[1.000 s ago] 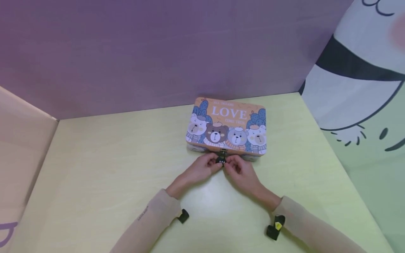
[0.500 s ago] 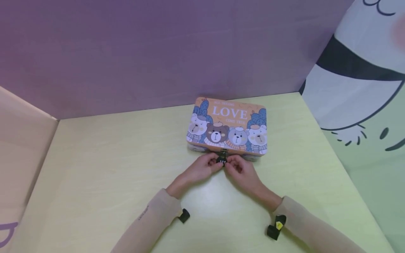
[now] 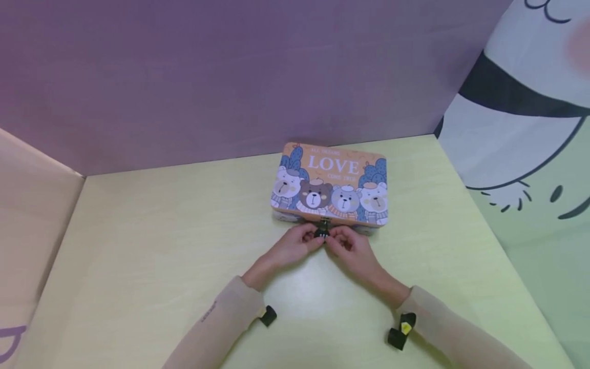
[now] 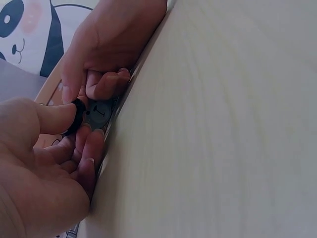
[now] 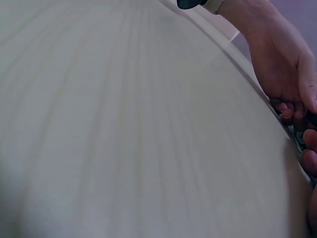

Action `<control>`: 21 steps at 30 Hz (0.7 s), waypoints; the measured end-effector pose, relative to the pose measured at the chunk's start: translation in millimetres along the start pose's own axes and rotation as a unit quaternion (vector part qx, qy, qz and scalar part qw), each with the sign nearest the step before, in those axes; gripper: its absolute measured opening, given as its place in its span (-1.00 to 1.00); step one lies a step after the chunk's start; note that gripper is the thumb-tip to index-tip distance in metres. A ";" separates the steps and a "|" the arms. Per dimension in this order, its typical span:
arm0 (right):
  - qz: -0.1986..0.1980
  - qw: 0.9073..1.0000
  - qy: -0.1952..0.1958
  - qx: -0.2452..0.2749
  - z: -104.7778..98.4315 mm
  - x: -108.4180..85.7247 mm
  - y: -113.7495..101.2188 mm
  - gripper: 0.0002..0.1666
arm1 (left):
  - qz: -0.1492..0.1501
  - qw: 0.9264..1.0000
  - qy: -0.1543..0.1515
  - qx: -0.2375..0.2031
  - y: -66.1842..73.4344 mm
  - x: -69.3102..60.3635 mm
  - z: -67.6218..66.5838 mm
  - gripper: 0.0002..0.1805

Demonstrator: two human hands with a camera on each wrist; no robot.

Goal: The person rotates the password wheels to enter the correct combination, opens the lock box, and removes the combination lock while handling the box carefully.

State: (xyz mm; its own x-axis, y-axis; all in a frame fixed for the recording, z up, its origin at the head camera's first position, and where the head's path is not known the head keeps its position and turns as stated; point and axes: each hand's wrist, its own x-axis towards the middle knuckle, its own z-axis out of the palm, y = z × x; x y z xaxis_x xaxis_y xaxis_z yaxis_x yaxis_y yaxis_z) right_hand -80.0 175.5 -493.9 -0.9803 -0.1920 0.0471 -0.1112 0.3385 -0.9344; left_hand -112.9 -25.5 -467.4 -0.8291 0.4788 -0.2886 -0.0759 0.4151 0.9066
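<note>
- Left hand point(image 3: 291, 246): fingers clamped on a small black padlock point(image 3: 322, 233)
- Right hand point(image 3: 355, 256): fingers pinching the padlock's other side
- Padlock at the front clasp point(image 3: 325, 221) of the bear-printed box point(image 3: 334, 177), on the desk point(image 3: 161, 241)

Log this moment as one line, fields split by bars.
left hand: holds black lock | right hand: holds black lock | black lock: at front clasp | bear-print box: closed, on table

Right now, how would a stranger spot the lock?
On the pale table is an orange box marked LOVE. At the middle of its near side, between the left hand and right hand, is the lock: small and black with pale marks, unlike the colourful box.
</note>
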 end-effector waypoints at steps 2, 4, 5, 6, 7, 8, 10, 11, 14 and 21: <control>0.000 1.000 0.004 -0.003 0.8 0.7 -0.7 -0.84 | 0.000 1.000 0.003 0.002 -0.2 0.2 0.4 -0.81; 0.000 1.000 0.008 -0.009 1.6 1.1 -1.6 -0.85 | 0.001 1.000 0.006 0.004 -0.8 0.4 1.0 -0.82; -0.002 1.000 0.011 -0.012 2.1 1.2 -2.2 -0.86 | 0.001 1.000 0.007 0.005 -1.2 0.5 1.3 -0.83; -0.004 1.000 0.012 -0.014 2.6 1.4 -2.4 -0.86 | 0.001 1.000 0.009 0.006 -1.2 0.4 1.5 -0.83; -0.005 1.000 0.015 -0.016 3.0 1.2 -2.5 -0.86 | 0.002 1.000 0.010 0.006 -1.2 0.2 1.9 -0.84; -0.008 1.000 0.016 -0.018 3.3 1.1 -2.1 -0.87 | 0.002 1.000 0.012 0.007 -0.9 -0.1 2.3 -0.84; -0.014 0.999 0.019 -0.021 3.8 0.8 -1.9 -0.88 | 0.004 1.000 0.016 0.009 -0.4 -0.4 2.6 -0.84; -0.016 0.999 0.020 -0.021 3.8 0.7 -1.7 -0.88 | 0.005 1.000 0.017 0.009 -0.3 -0.5 2.8 -0.84; -0.014 0.999 0.025 -0.015 3.0 -0.3 -2.0 -0.87 | 0.005 1.000 0.017 0.010 0.4 -0.6 2.4 -0.83; 0.000 0.999 0.031 0.016 0.8 -1.5 -4.0 -0.78 | 0.004 1.000 0.005 0.009 0.7 -0.6 0.5 -0.80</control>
State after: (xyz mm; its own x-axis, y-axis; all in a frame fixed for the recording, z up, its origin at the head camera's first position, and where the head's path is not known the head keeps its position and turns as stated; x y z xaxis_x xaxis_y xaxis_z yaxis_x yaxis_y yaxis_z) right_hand -78.0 173.6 -490.5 -0.9886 -0.1339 0.0682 -0.1069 0.3082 -0.9453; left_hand -112.2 -25.1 -466.7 -0.8348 0.4749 -0.2785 -0.0594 0.4252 0.9032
